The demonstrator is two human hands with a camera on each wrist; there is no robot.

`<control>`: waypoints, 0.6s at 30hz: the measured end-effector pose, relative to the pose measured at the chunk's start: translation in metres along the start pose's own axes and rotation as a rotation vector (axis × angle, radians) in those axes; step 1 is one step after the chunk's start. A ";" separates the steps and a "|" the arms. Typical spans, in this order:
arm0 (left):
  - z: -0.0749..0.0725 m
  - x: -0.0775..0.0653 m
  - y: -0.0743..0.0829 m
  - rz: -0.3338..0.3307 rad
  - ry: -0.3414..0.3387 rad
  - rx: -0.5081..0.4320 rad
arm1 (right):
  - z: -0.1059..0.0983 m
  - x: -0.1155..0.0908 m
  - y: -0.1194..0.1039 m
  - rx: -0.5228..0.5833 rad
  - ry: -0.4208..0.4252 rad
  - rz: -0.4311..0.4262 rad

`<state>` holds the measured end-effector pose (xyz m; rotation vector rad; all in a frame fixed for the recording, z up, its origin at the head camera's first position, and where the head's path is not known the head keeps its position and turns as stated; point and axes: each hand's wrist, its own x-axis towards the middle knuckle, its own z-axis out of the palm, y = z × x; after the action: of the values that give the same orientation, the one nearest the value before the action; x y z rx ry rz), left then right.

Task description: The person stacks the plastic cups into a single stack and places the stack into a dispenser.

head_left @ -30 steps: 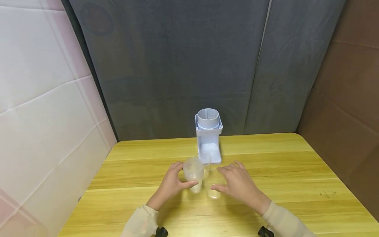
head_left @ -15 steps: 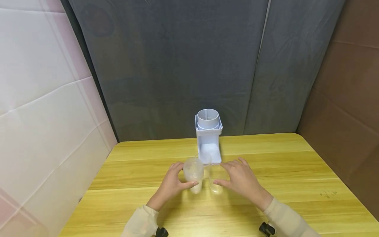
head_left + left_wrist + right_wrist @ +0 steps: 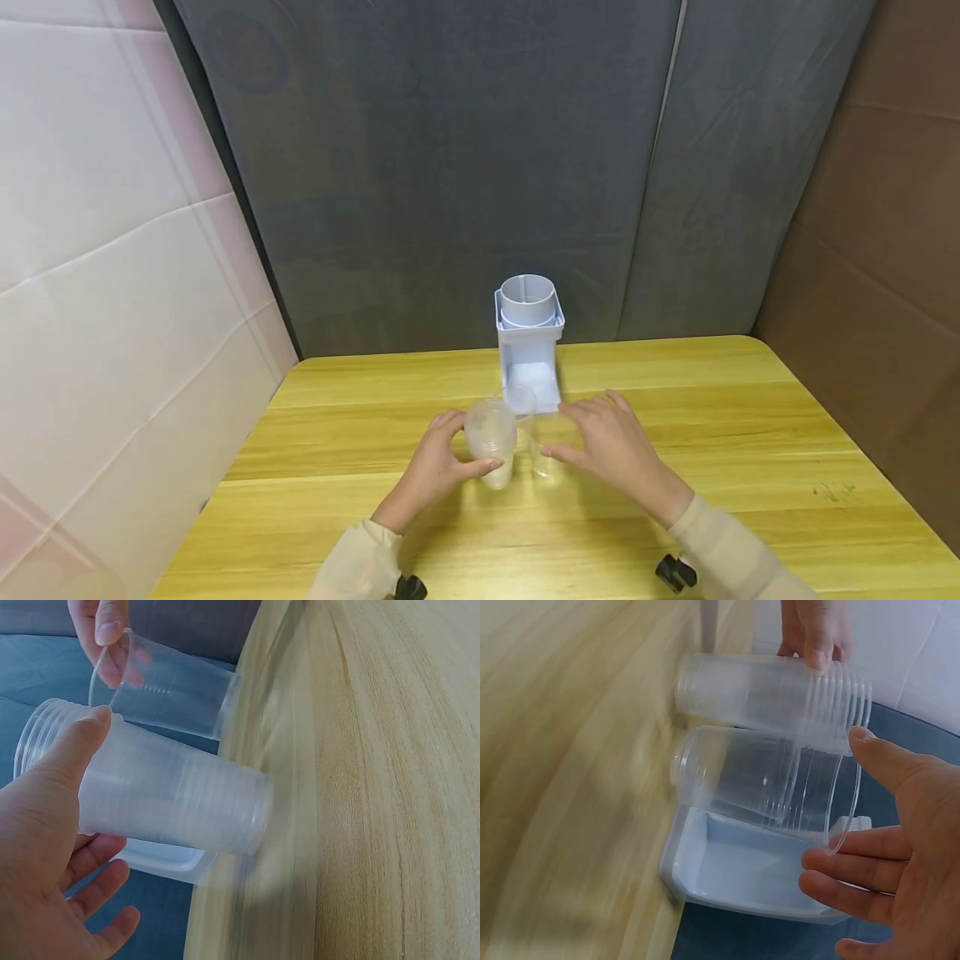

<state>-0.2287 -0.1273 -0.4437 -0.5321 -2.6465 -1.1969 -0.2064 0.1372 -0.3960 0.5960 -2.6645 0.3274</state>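
My left hand [image 3: 438, 462] grips a stack of nested clear plastic cups [image 3: 172, 784]. Its thumb lies along the near side below the rims, and the fingers curve behind. Just right of the stack, my right hand [image 3: 611, 446] holds a single clear plastic cup [image 3: 742, 776] by the rim between thumb and fingers. The right wrist view shows this cup upright beside the stack, its base close over the table. Another clear cup [image 3: 523, 410] stands behind the two, in front of the pale blue stand, partly hidden by the stack.
A pale blue plastic stand [image 3: 531, 367] with a round tube [image 3: 528, 302] on top is near the back edge of the wooden table [image 3: 360, 417]. A dark grey curtain [image 3: 420, 208] hangs behind, with a white sheet [image 3: 127, 208] left and a brown panel [image 3: 877, 250] right.
My right hand has shifted slightly right and farther from me, taking the single cup away from the stack. My left hand and the stack have stayed in place.
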 end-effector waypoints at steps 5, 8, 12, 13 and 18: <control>0.000 0.000 -0.001 0.004 0.003 -0.002 | -0.008 0.005 -0.001 0.010 0.016 -0.004; 0.001 0.000 -0.001 0.005 0.004 -0.003 | -0.012 0.007 0.000 0.015 0.028 -0.006; 0.001 0.000 -0.002 0.006 0.007 -0.003 | -0.017 0.010 0.001 0.013 0.042 -0.009; 0.001 0.000 -0.001 0.006 0.007 -0.002 | -0.018 0.011 0.001 0.012 0.045 -0.009; 0.002 0.000 -0.001 0.003 0.007 -0.003 | -0.025 0.013 0.001 0.010 0.054 -0.003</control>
<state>-0.2291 -0.1270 -0.4457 -0.5318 -2.6375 -1.1997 -0.2103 0.1411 -0.3683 0.5855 -2.6117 0.3507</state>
